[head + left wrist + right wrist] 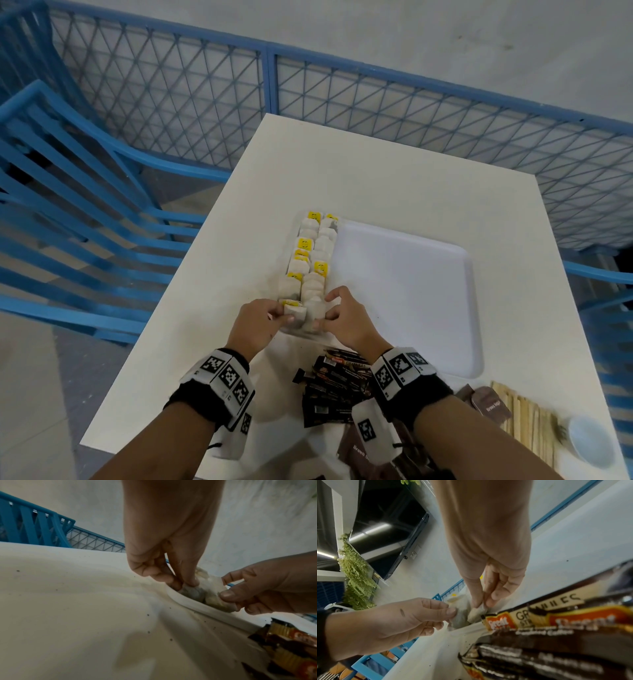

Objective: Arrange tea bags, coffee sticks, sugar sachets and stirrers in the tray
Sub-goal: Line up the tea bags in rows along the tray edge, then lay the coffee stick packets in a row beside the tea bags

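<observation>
Each hand's grip pinched a tea bag at the tray (411, 291)'s near-left corner: left hand (255, 322), right hand (346, 318). Coffee sticks (337, 383) lay just short of the tray, under the right wrist; stirrers (527, 421) beside them.

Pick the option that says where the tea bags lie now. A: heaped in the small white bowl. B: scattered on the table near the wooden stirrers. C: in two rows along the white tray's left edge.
C: the white paper tea bags with yellow tags run in two rows along the left edge of the white plastic tray, both hands at the near end.
</observation>
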`<state>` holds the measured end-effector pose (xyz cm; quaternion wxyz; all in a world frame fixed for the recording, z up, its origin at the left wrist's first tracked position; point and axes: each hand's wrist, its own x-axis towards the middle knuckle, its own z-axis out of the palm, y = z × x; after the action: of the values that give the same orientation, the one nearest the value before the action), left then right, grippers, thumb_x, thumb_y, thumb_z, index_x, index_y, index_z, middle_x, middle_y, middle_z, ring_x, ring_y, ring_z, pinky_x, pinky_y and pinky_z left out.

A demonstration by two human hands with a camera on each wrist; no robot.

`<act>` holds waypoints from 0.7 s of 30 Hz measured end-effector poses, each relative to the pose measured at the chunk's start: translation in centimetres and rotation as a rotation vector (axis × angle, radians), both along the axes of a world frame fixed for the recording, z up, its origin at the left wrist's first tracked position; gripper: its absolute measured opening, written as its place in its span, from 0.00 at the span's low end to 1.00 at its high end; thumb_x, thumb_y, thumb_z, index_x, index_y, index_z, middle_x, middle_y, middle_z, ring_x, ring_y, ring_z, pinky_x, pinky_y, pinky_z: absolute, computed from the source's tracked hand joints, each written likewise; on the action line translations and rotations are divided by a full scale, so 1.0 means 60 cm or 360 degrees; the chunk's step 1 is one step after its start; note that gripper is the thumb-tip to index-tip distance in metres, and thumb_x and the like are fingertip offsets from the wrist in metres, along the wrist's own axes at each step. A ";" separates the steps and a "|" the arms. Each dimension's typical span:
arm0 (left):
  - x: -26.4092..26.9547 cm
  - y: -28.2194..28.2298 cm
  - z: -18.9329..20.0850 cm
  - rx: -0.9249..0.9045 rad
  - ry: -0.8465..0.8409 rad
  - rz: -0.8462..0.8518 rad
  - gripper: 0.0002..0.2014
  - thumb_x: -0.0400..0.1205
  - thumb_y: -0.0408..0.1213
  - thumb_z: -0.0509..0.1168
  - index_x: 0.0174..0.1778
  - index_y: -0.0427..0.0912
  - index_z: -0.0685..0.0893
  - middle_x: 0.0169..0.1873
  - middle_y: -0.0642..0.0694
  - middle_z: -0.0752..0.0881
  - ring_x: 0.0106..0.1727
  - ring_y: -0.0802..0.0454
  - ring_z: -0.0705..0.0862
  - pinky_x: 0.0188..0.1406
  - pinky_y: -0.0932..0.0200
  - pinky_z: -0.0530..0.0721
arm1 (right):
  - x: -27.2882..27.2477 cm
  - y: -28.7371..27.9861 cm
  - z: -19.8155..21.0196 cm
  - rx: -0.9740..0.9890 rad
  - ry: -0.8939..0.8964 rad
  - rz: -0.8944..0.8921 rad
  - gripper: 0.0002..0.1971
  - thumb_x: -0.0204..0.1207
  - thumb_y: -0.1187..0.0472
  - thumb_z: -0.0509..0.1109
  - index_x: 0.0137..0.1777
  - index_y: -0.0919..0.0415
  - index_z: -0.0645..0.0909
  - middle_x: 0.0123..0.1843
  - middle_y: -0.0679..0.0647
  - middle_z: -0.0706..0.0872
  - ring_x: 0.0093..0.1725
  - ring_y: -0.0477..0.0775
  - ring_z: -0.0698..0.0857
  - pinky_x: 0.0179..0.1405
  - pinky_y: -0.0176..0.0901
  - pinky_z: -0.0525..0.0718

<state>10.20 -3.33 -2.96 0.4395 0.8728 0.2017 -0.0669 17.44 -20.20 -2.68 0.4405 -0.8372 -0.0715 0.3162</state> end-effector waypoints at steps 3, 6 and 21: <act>0.001 0.000 -0.002 0.0047 0.0039 0.0016 0.14 0.75 0.37 0.73 0.27 0.51 0.76 0.27 0.55 0.80 0.33 0.56 0.77 0.31 0.73 0.69 | 0.002 0.001 -0.002 -0.0040 0.0006 0.0011 0.24 0.67 0.66 0.79 0.55 0.56 0.68 0.36 0.54 0.82 0.33 0.46 0.77 0.33 0.32 0.76; 0.003 0.003 -0.005 0.0130 0.0119 -0.0009 0.15 0.76 0.41 0.72 0.27 0.54 0.74 0.28 0.55 0.81 0.37 0.50 0.79 0.39 0.59 0.75 | 0.001 0.003 0.000 -0.0068 -0.0011 0.0042 0.25 0.67 0.66 0.78 0.58 0.59 0.67 0.34 0.52 0.81 0.33 0.47 0.78 0.32 0.31 0.75; -0.055 -0.018 0.027 0.0132 -0.0037 -0.0365 0.13 0.77 0.42 0.69 0.30 0.53 0.73 0.30 0.55 0.77 0.30 0.60 0.75 0.30 0.71 0.70 | -0.028 -0.086 0.046 -0.0318 -0.0440 0.0269 0.04 0.76 0.59 0.70 0.46 0.59 0.83 0.40 0.47 0.81 0.37 0.39 0.76 0.36 0.25 0.73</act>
<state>6.88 -4.42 -1.35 0.3948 0.9082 0.0981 -0.0982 15.73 -25.36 0.09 0.3131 -0.9032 -0.1696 0.2395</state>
